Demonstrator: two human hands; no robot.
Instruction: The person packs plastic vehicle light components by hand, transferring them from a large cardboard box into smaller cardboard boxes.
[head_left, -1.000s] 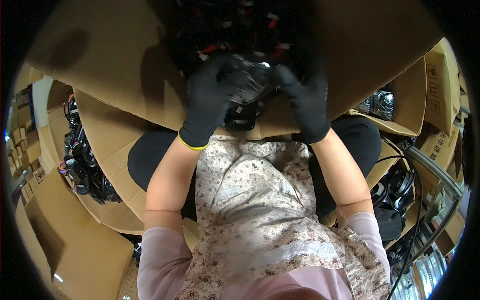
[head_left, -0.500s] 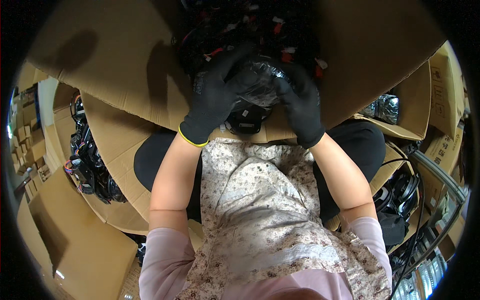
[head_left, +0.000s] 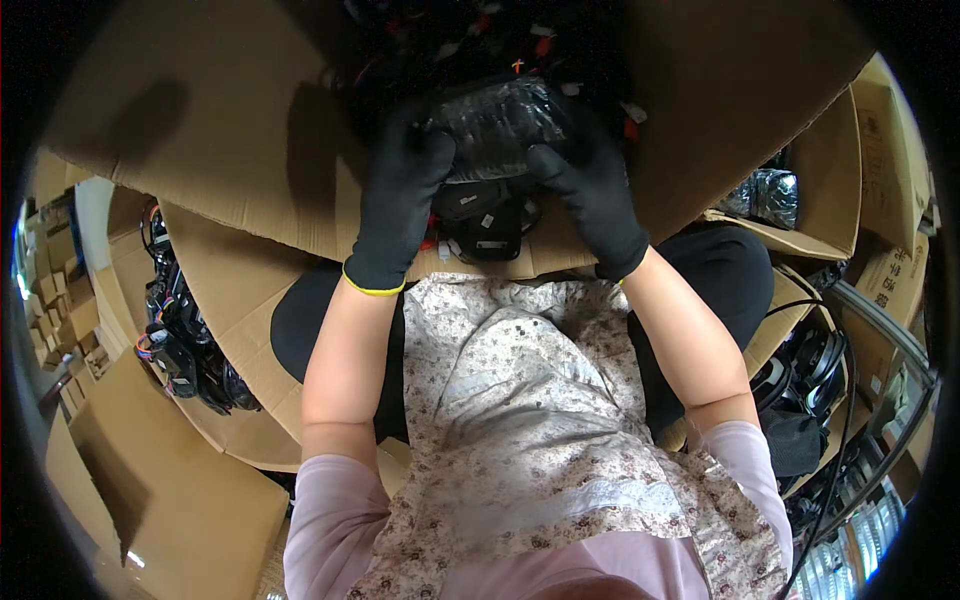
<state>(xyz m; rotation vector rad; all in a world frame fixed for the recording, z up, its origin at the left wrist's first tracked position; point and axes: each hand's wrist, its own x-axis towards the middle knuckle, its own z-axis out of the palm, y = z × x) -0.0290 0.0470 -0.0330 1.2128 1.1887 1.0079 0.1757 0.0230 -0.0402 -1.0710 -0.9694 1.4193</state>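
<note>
Between my two black-gloved hands is a dark bundle wrapped in shiny clear plastic film. My left hand grips its left end, the thumb resting on its near face. At the other end my right hand holds it the same way, fingers hidden behind. Both are inside a large open cardboard box. Just below the bundle lie black plastic parts with small white labels. Farther in, a dark heap of wired pieces shows red and white connectors.
To the left, another carton holds black parts with coloured wires. An open box at right contains film-wrapped bundles. Below it are black parts, a hanging black cable and a metal rail. A large carton stands lower left.
The wrapped bundle has turned so its long side lies level across both hands. My hands have shifted slightly apart, showing more of the bundle and the black parts below.
</note>
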